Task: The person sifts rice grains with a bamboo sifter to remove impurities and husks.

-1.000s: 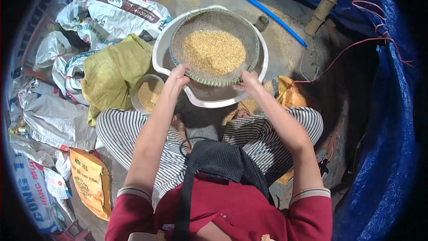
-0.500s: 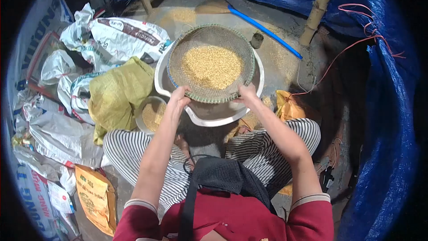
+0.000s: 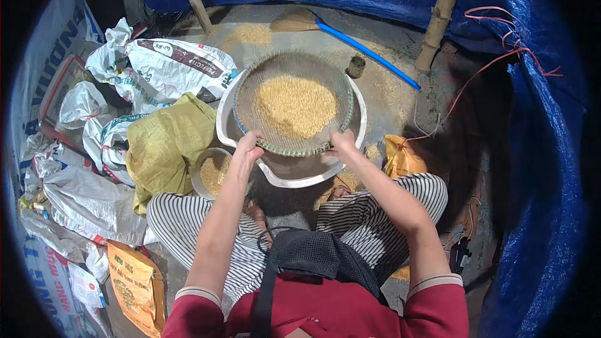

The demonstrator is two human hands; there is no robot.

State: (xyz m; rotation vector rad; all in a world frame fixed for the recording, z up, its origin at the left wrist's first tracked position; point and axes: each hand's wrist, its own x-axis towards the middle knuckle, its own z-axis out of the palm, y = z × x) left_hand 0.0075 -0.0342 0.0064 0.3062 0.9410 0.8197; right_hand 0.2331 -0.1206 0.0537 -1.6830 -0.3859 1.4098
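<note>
A round, green-rimmed woven sieve (image 3: 248,99) bearing a heap of golden grain (image 3: 295,107) is over a wide white basin (image 3: 294,182), the left hand (image 3: 250,144) and right hand (image 3: 342,144) closed around its near rim. A pale round bowl (image 3: 196,181) beside the yellow-green sack (image 3: 166,141) also contains grain. The sieve now covers the basin's far rim, visible one second ago.

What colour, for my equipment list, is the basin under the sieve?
The basin is white, seen best in the head view.

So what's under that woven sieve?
A white basin sits below the sieve; parts of its rim and a shadowed strip inside show. The sieve and its grain cover the rest, so I can't tell what's there.
</note>
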